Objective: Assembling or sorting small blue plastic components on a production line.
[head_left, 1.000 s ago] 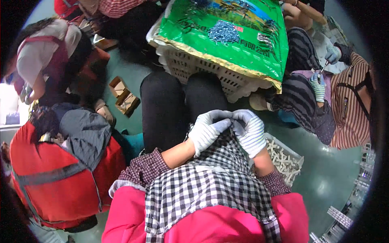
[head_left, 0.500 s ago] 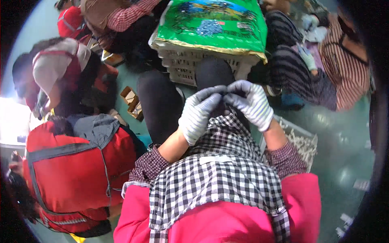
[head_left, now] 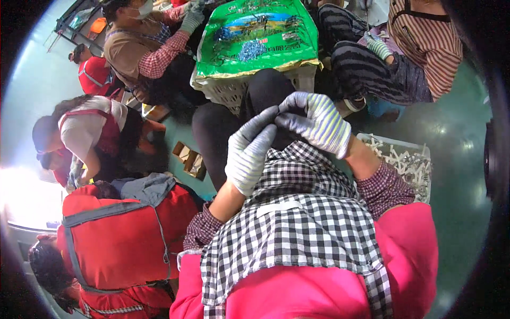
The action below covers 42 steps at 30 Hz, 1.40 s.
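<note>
My left hand [head_left: 248, 157] and my right hand [head_left: 319, 122] meet above my lap, both in striped knit gloves with dark grey fingertips. Thumb and fingers of each are pinched together, and the tips nearly touch. Whatever sits between them is too small or too hidden to make out. Beyond my knees, a green printed sack [head_left: 287, 45] lies over a white slatted plastic crate [head_left: 223, 93]. On the sack is a patch of small bluish bits [head_left: 252, 51]. A black-and-white checked apron [head_left: 308, 234] covers my front and lap.
Right of my lap stands a white bin [head_left: 390, 140] holding many white pieces [head_left: 406, 165]. A small cardboard box [head_left: 178, 151] is on the floor left of my knees. A co-worker in red [head_left: 122, 239] sits close on my left; others surround the crate.
The whole view has shifted, so the sack sits further left and more of the bin shows. My hands stay pinched together, with the right glove turned slightly.
</note>
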Each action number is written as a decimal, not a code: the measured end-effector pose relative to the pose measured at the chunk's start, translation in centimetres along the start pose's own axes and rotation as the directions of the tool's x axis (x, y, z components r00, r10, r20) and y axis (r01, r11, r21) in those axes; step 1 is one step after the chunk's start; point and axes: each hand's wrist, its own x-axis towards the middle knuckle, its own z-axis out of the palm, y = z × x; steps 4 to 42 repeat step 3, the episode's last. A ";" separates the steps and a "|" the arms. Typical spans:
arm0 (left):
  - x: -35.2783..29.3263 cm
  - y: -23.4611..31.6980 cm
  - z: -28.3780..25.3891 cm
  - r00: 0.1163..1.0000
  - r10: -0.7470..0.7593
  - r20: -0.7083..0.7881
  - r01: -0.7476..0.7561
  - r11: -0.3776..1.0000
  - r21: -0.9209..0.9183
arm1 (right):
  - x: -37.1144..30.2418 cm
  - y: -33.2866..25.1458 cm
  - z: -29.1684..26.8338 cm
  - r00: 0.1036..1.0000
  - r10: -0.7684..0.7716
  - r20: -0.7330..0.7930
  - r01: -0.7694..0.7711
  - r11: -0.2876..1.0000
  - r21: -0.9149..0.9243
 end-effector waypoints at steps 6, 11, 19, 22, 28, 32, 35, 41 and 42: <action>0.2 -0.5 -0.1 0.997 -0.048 -0.059 0.049 0.999 0.022 | 0.2 0.6 0.1 1.000 -0.024 -0.011 0.021 0.977 -0.210; 0.2 -0.5 -0.1 0.997 -0.048 -0.059 0.049 0.999 0.022 | 0.2 0.6 0.1 1.000 -0.024 -0.011 0.021 0.977 -0.210; 0.2 -0.5 -0.1 0.997 -0.048 -0.059 0.049 0.999 0.022 | 0.2 0.6 0.1 1.000 -0.024 -0.011 0.021 0.977 -0.210; 0.2 -0.5 -0.1 0.997 -0.048 -0.059 0.049 0.999 0.022 | 0.2 0.6 0.1 1.000 -0.024 -0.011 0.021 0.977 -0.210; 0.2 -0.5 -0.1 0.997 -0.048 -0.059 0.049 0.999 0.022 | 0.2 0.6 0.1 1.000 -0.024 -0.011 0.021 0.977 -0.210; 0.2 -0.5 -0.1 0.997 -0.048 -0.059 0.049 0.999 0.022 | 0.2 0.6 0.1 1.000 -0.024 -0.011 0.021 0.977 -0.210; 0.2 -0.5 -0.1 0.997 -0.048 -0.059 0.049 0.999 0.022 | 0.2 0.6 0.1 1.000 -0.024 -0.011 0.021 0.977 -0.210; 0.2 -0.5 -0.1 0.997 -0.048 -0.059 0.049 0.999 0.022 | 0.2 0.6 0.1 1.000 -0.024 -0.011 0.021 0.977 -0.210; 0.2 -0.5 -0.1 0.997 -0.048 -0.059 0.049 0.999 0.022 | 0.2 0.6 0.1 1.000 -0.024 -0.011 0.021 0.977 -0.210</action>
